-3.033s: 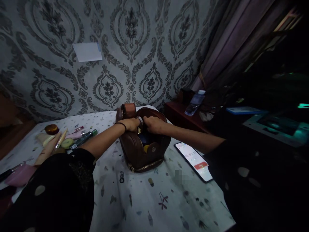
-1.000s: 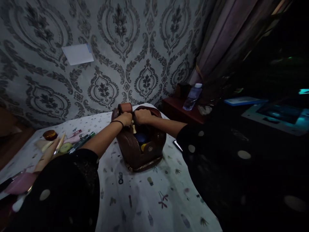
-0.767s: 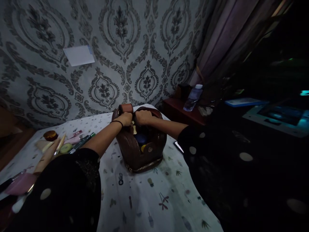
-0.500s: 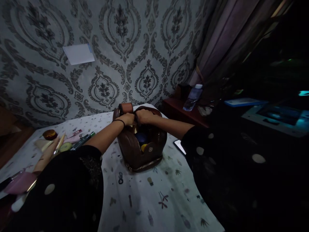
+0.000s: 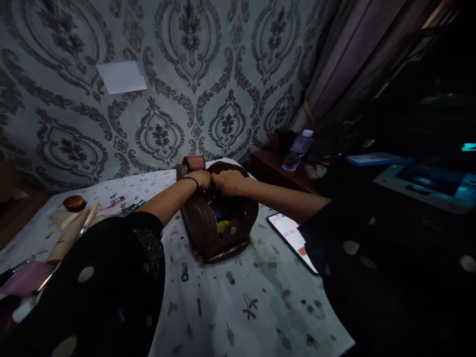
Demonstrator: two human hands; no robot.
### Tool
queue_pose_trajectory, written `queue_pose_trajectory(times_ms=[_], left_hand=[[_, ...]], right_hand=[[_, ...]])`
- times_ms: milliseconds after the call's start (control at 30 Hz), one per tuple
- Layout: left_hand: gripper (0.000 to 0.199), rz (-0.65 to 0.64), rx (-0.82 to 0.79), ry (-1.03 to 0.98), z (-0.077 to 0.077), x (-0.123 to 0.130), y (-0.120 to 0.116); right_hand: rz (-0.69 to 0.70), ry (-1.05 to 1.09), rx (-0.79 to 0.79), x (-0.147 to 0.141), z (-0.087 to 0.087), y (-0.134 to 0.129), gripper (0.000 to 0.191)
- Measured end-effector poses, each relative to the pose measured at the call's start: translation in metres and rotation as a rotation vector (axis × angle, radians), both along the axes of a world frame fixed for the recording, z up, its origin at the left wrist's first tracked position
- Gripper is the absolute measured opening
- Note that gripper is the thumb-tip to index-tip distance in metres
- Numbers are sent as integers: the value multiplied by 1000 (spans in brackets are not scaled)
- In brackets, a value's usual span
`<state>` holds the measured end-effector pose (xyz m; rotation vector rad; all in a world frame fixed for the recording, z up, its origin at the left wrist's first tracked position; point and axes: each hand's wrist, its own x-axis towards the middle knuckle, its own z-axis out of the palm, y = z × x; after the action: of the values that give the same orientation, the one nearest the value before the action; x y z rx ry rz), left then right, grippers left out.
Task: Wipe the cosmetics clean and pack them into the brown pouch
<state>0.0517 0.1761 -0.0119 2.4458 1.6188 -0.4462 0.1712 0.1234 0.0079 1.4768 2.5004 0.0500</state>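
Observation:
A brown leather bag [image 5: 201,233] stands on the printed white cloth, its top unzipped and gaping. Both hands meet close together over the far part of its opening. My left hand [image 5: 203,179], with a dark band at the wrist, has its fingers curled closed. Beside it, my right hand [image 5: 228,182] is closed too, knuckles up. Something small and dark shows between them, too dim to name. Inside the bag, a yellow item [image 5: 223,226] and a dark blue item [image 5: 220,210] are partly visible; the rest of the contents is in shadow.
Several cosmetics, including a pink item [image 5: 28,278] and an amber jar [image 5: 74,203], lie on the left. A lit phone [image 5: 290,238] rests right of the bag, partly under my sleeve. A water bottle [image 5: 297,151] stands on a reddish surface [image 5: 269,166] behind.
My right forearm has lifted and shifted right, uncovering more of the phone. Both hands have moved slightly right, staying closed at the bag's opening. The blue item is less visible.

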Motion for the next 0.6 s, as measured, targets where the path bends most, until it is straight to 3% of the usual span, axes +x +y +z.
queue_pose_trajectory(times_ms=[133, 367, 600], left_hand=[[48, 72, 60, 38, 2, 6, 0], [52, 57, 65, 56, 3, 13, -1], [41, -45, -44, 16, 4, 14, 9]], right_hand=[[-39, -33, -27, 0, 2, -6, 66], [-48, -40, -53, 2, -8, -1, 65], [-98, -4, -88, 3, -9, 1, 73]])
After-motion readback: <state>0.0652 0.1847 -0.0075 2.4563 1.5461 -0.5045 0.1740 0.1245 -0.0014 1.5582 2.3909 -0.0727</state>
